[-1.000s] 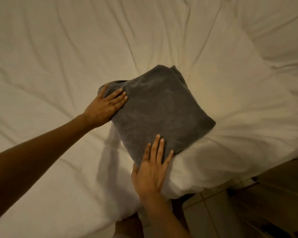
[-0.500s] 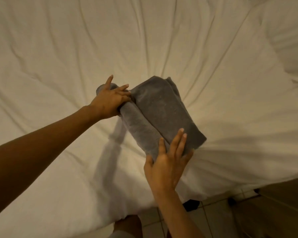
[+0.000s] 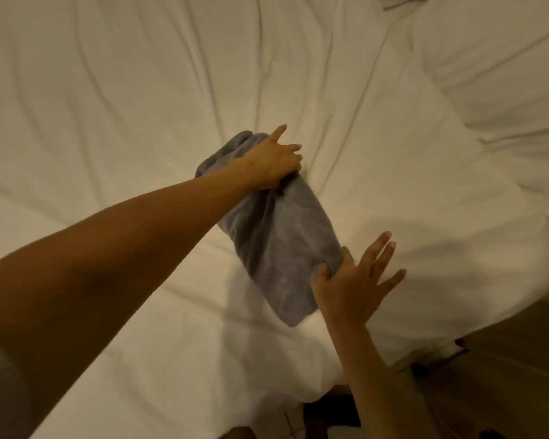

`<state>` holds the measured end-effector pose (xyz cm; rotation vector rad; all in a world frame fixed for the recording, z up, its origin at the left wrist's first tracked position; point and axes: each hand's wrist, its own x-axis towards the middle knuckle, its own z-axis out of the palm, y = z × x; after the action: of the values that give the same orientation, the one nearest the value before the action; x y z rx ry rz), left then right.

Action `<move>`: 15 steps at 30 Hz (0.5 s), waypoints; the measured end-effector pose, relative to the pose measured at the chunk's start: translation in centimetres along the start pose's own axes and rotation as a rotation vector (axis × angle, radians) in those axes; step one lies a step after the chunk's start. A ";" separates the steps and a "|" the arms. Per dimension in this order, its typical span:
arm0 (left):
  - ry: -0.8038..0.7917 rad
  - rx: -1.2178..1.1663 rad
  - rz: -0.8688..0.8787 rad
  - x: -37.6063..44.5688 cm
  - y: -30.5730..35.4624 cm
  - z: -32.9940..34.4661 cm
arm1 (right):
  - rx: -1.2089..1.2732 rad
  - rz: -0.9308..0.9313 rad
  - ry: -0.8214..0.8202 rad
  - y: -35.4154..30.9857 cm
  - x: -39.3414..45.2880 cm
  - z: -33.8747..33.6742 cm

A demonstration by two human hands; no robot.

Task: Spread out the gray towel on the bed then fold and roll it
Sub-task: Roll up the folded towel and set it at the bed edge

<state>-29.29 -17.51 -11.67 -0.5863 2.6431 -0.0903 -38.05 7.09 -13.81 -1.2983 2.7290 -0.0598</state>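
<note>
The gray towel point(image 3: 279, 245) lies as a thick roll on the white bed point(image 3: 140, 106), running from upper left to lower right. My left hand point(image 3: 274, 161) presses down on the roll's far end, fingers curled over it. At the near end, my right hand point(image 3: 354, 285) rests against the roll with its thumb tucked on the fabric and its fingers spread out over the sheet.
The wrinkled white sheet covers most of the view. A pillow or bunched duvet point(image 3: 504, 90) lies at the upper right. The bed's corner point(image 3: 520, 296) drops off at the right, with dim floor point(image 3: 504, 391) below it.
The flat folded towel has been rolled up from its left side toward the right into a roll. Both hands moved right with it, and the right hand's fingers spread apart.
</note>
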 end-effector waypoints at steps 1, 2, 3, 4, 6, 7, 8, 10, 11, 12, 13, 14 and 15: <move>0.018 -0.002 -0.024 0.4 0.2 0.3 | 0.003 0.010 0.006 0.2 0.8 0.3; 0.029 -0.034 -0.061 0.4 0.6 0.7 | -0.004 0.021 -0.001 0.3 1.4 0.8; 0.034 -0.083 -0.110 0.1 1.0 1.2 | -0.019 0.028 -0.019 0.5 1.8 1.2; 0.042 -0.130 -0.157 -0.4 1.5 2.0 | -0.035 0.023 -0.038 0.6 2.1 1.6; 0.091 -0.205 -0.230 -1.5 2.4 4.0 | -0.055 -0.021 -0.050 0.7 2.2 2.4; 0.124 -0.238 -0.256 -2.0 2.7 5.1 | -0.053 -0.055 -0.046 0.6 2.1 2.7; 0.159 -0.276 -0.275 -2.5 2.9 6.0 | -0.039 -0.093 -0.038 0.5 2.0 2.9; 0.216 -0.336 -0.293 -3.2 3.1 7.5 | 0.000 -0.173 -0.034 0.0 1.5 3.5; 0.228 -0.358 -0.296 -3.3 3.1 8.0 | 0.012 -0.197 -0.047 -0.1 1.2 4.0; 0.229 -0.381 -0.300 -3.2 3.0 8.4 | 0.020 -0.204 -0.062 -0.2 0.9 4.4; 0.225 -0.401 -0.304 -3.0 2.9 8.7 | 0.024 -0.196 -0.078 -0.1 0.8 4.9; 0.218 -0.410 -0.307 -2.7 2.8 9.0 | 0.028 -0.180 -0.093 0.0 0.7 5.4; 0.211 -0.411 -0.306 -2.4 2.7 9.3 | 0.031 -0.163 -0.114 0.3 0.8 5.8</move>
<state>-24.46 -13.80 -19.55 -1.1738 2.7662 0.3259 -38.05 6.76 -19.66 -1.4653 2.5136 -0.0408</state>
